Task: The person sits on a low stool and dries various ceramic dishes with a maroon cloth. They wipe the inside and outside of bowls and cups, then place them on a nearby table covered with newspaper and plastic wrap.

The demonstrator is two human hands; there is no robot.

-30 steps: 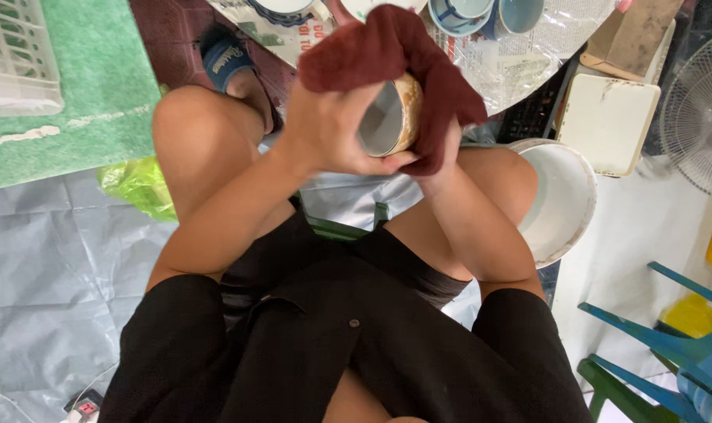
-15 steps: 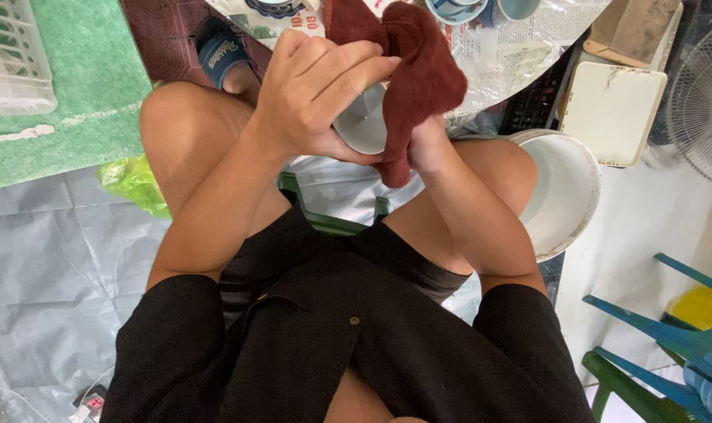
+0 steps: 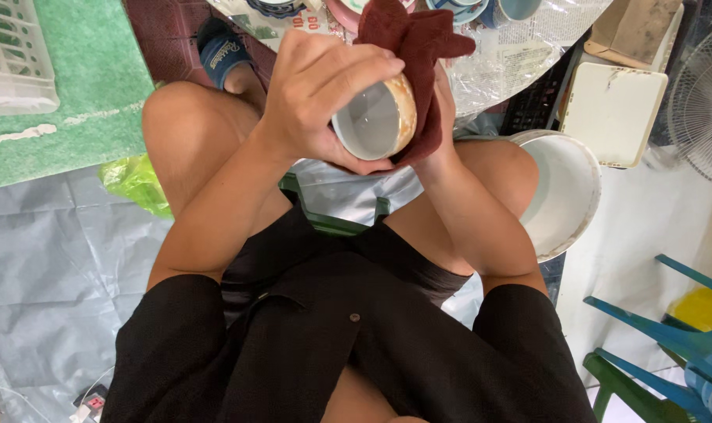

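The left hand (image 3: 317, 94) grips the small bowl (image 3: 374, 119) by its rim, mouth tilted toward the person; the right hand (image 3: 442, 117), behind it, presses the maroon cloth (image 3: 414, 47) against its outer wall.

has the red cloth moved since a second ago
Yes. The dark red cloth has slid from draping over the bowl to bunching behind its right side, toward the white bucket.

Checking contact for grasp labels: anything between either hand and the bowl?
Left hand grips the small bowl bare, nothing between. The dark red cloth lies between the right hand and the bowl's outer side; that hand is mostly hidden behind it.
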